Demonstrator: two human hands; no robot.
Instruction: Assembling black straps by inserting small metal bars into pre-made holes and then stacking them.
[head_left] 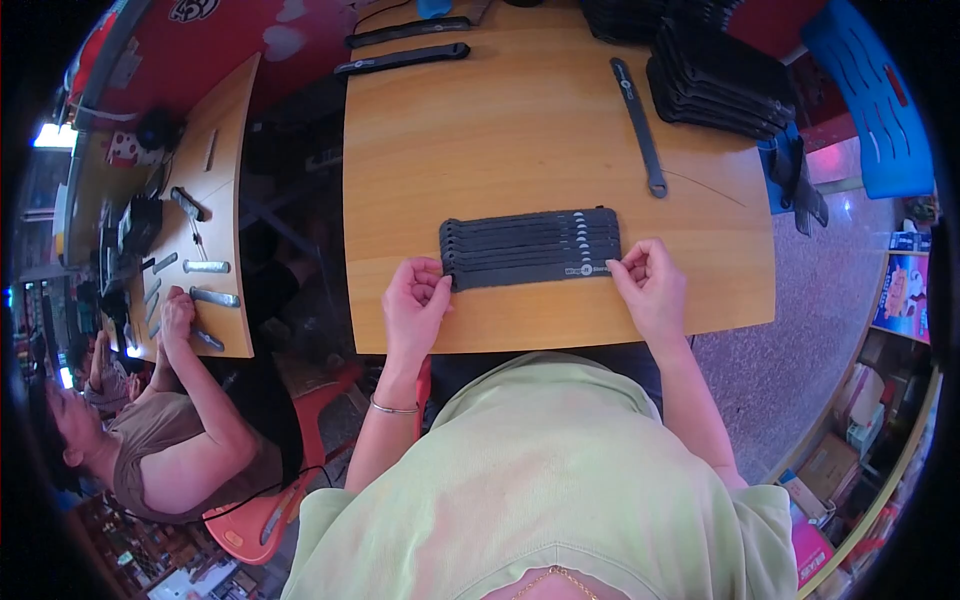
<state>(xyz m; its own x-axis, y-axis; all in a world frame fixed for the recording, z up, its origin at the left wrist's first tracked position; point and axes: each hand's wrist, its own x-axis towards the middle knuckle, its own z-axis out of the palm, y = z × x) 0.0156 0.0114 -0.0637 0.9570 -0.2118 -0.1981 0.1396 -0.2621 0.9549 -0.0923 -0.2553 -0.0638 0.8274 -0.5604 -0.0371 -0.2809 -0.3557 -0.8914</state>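
Observation:
A row of black straps lies overlapped like steps on the wooden table, each with a small white printed mark near its right end. The nearest black strap runs along the front of the row. At its left end my left hand is closed, thumb and fingers pinching the tip. My right hand pinches the same strap's right end between thumb and forefinger.
One loose strap lies at the right, near tall stacks of black straps. More straps rest at the far left. A blue plastic chair stands beyond the right edge. A co-worker handles straps at another table.

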